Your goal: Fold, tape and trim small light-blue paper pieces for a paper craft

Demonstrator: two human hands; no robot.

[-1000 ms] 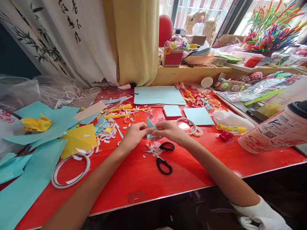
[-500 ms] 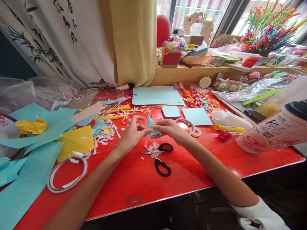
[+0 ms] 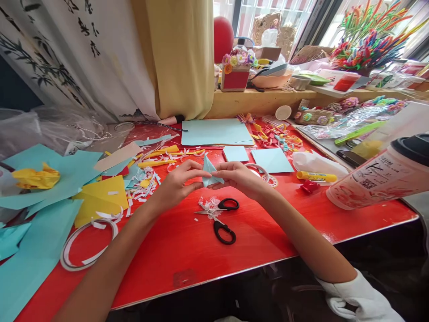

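Head view: my left hand (image 3: 174, 182) has closed in, so it and my right hand (image 3: 240, 178) pinch the folded blue paper (image 3: 208, 167) (scissors (image 3: 212, 211) lying open nearby) above the desk (image 3: 264, 237), back from its front edge.

- 2 bare hands, left hand (image 3: 177, 181) and right hand (image 3: 239, 179), with slim fingers and bare wrists.
- 2 slender forearms, both bare.
- 1 white sleeve (image 3: 360, 293) on the right arm, its fabric gathered in loose, rumpled folds near the elbow.
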